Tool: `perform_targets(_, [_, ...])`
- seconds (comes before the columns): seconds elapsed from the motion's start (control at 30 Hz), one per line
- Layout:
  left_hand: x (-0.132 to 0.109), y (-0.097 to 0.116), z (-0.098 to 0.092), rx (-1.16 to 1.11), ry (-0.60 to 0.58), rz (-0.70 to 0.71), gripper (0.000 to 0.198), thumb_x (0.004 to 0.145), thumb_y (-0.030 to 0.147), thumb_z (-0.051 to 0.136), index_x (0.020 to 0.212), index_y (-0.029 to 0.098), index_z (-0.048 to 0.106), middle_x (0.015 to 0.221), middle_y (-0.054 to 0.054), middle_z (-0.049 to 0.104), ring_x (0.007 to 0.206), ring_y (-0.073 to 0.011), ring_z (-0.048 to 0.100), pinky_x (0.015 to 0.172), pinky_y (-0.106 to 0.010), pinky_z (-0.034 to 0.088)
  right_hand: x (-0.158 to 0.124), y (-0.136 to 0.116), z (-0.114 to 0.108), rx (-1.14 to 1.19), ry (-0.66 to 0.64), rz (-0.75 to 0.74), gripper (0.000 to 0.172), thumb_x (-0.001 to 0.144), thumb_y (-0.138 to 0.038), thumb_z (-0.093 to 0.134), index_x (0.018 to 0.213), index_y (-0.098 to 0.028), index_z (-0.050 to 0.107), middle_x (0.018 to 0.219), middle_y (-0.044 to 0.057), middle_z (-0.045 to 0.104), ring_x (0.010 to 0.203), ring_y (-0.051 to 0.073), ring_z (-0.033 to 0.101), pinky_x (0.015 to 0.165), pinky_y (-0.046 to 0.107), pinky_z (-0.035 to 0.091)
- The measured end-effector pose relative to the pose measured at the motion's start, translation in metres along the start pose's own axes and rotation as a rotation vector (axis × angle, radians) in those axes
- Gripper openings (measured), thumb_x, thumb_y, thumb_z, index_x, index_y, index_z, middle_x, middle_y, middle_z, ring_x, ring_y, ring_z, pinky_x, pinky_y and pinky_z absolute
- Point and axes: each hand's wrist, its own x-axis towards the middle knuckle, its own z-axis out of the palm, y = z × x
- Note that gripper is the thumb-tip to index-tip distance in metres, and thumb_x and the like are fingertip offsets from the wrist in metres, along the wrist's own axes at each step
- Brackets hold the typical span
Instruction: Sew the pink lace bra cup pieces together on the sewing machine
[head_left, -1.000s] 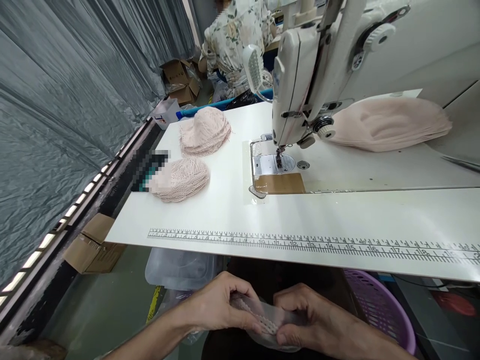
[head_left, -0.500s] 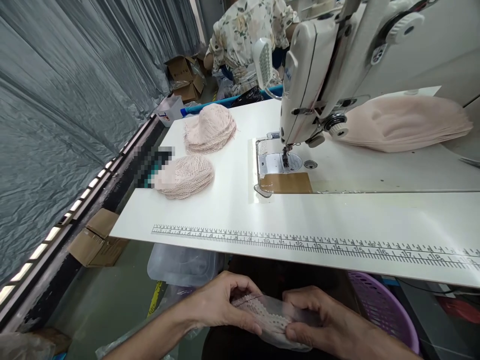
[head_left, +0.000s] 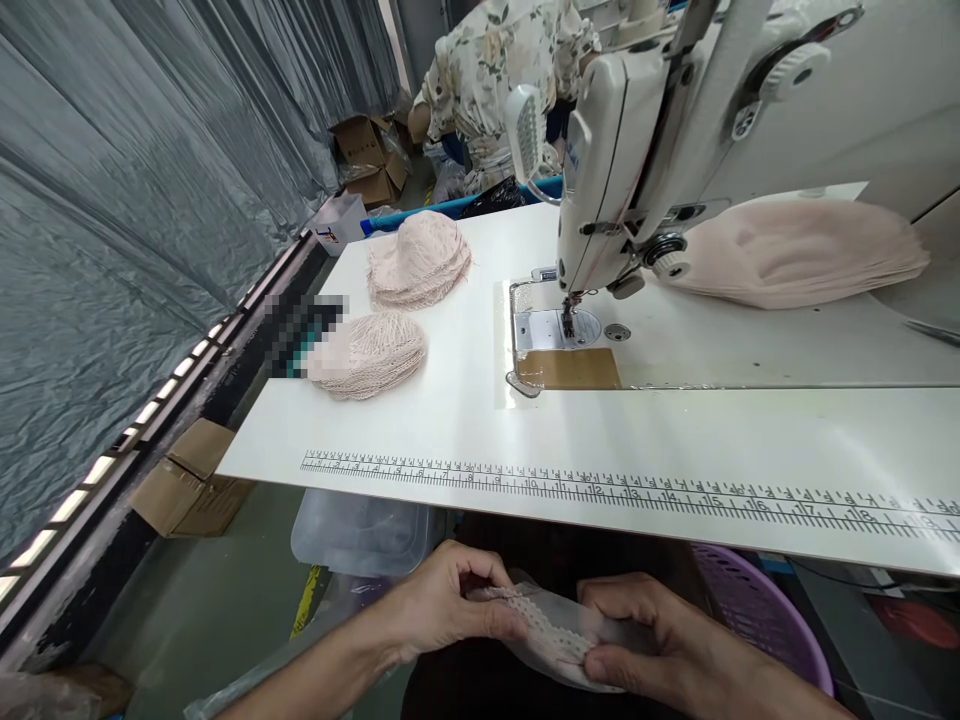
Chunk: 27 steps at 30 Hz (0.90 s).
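Observation:
Below the table's front edge, my left hand [head_left: 457,605] pinches one end of a pale, sheer piece of fabric with a scalloped lace edge [head_left: 551,635]. My right hand [head_left: 645,640] grips the other end between thumb and fingers, so the piece stretches between both hands. Its lace edge runs slantwise down toward my right thumb. Beyond my hands stands a white sewing machine [head_left: 611,180], its needle and presser foot [head_left: 568,318] over the metal plate. Nothing lies under the foot that I can make out.
Two stacks of pale pink lace pieces, a rear one [head_left: 418,260] and a nearer one [head_left: 367,355], lie on the white table [head_left: 420,430]. Smooth pink fabric pieces [head_left: 802,250] are piled right of the needle. A purple basket [head_left: 772,620] stands below. Behind, a person in a floral top [head_left: 495,80] bends.
Both hands stay closed on the lace-edged fabric. My right hand has shifted slightly right, and the lace edge shows a little straighter. The view has moved slightly.

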Motion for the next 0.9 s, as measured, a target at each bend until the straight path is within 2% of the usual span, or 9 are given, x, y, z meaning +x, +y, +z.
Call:
perform_targets(0.1, [0.000,-0.003,0.003,-0.045,0.010,0.012,0.036,0.058,0.042,0.081,0.067,0.012,0.064,0.067,0.000,0.059,0.064,-0.0103,0.051,0.063,-0.022,0.039,-0.001,0.000,0.000,0.011,0.014,-0.003,0.022,0.073,-0.031,0.057,0.061,-0.018,0.044,0.065,-0.003,0.041,0.059,0.010,0.037,0.053,0.021,0.027])
perform_targets(0.23, [0.001,-0.004,0.006,-0.042,0.016,0.013,0.038,0.058,0.042,0.081,0.070,0.010,0.065,0.059,0.000,0.058,0.054,-0.0071,0.048,0.055,-0.019,0.036,-0.003,0.003,-0.001,0.012,0.027,-0.030,0.024,0.073,-0.033,0.059,0.060,-0.018,0.046,0.064,-0.003,0.043,0.060,0.010,0.039,0.053,0.021,0.028])
perform_targets(0.33, [0.000,-0.004,0.008,-0.027,0.031,0.028,0.034,0.061,0.039,0.079,0.072,0.009,0.066,0.059,0.000,0.058,0.053,-0.0068,0.048,0.054,-0.018,0.036,-0.004,0.004,-0.002,-0.009,0.028,-0.036,0.026,0.075,-0.037,0.058,0.061,-0.017,0.047,0.065,-0.003,0.043,0.061,0.011,0.040,0.055,0.022,0.028])
perform_targets(0.47, [-0.003,-0.001,0.015,0.063,0.057,0.044,0.023,0.067,0.031,0.075,0.071,0.010,0.066,0.056,0.002,0.056,0.051,-0.0060,0.044,0.051,-0.017,0.033,-0.002,0.000,0.002,-0.017,0.026,-0.003,0.025,0.074,-0.040,0.057,0.066,-0.018,0.049,0.064,-0.004,0.041,0.061,0.011,0.038,0.054,0.022,0.027])
perform_targets(0.57, [-0.005,0.000,0.019,0.151,0.080,0.071,0.018,0.069,0.027,0.071,0.072,0.010,0.067,0.053,0.003,0.053,0.049,-0.0054,0.041,0.048,-0.016,0.030,0.002,-0.003,0.008,-0.027,0.073,-0.043,0.027,0.077,-0.042,0.053,0.066,-0.018,0.047,0.063,-0.004,0.038,0.061,0.011,0.036,0.054,0.022,0.028])
perform_targets(0.73, [-0.007,0.000,0.018,0.257,0.092,0.085,0.015,0.072,0.026,0.068,0.074,0.011,0.069,0.054,0.004,0.052,0.050,-0.0059,0.041,0.048,-0.016,0.030,0.006,-0.002,0.014,0.027,0.129,-0.099,0.034,0.081,-0.047,0.049,0.063,-0.018,0.047,0.059,-0.004,0.039,0.059,0.011,0.036,0.055,0.022,0.029])
perform_targets(0.9, [-0.005,0.000,0.018,0.254,0.085,0.075,0.015,0.073,0.025,0.066,0.079,0.011,0.070,0.056,0.003,0.053,0.053,-0.0062,0.042,0.050,-0.016,0.030,0.004,-0.001,0.013,0.062,0.162,-0.115,0.035,0.081,-0.047,0.051,0.061,-0.018,0.047,0.059,-0.003,0.040,0.059,0.012,0.037,0.055,0.022,0.029])
